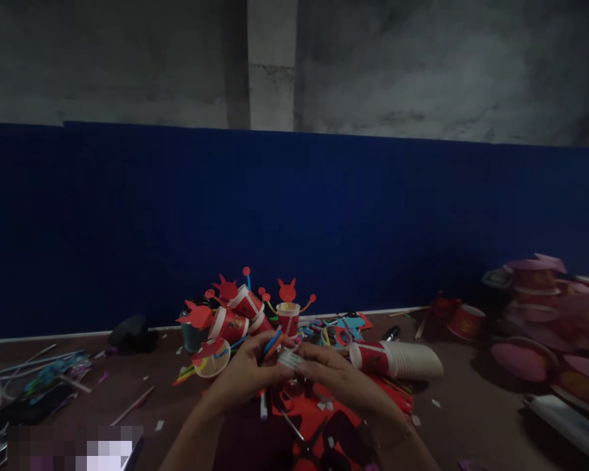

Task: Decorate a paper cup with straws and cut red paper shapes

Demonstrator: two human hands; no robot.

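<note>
My left hand (pixel 249 366) is closed around a thin blue strip (pixel 273 341) and an orange one beside it; whether they are straws or paper I cannot tell. The fingers of my right hand (pixel 331 371) pinch a small whitish piece (pixel 290 358) with faint stripes, and the left fingertips meet it too. Below the hands lie red paper (pixel 302 411), a pair of scissors (pixel 305 446) and a white marker (pixel 264 405). Just beyond them stands a red paper cup (pixel 288 320) with a red eared paper head and thin arms ending in red discs.
More decorated cups (pixel 230 325) are heaped at the left. A stack of paper cups (pixel 415 360) lies on its side at the right. Blurred pink and red paper items (pixel 535 327) pile up far right. Sticks and scraps (pixel 53 376) litter the left. A blue panel (pixel 294 216) stands behind.
</note>
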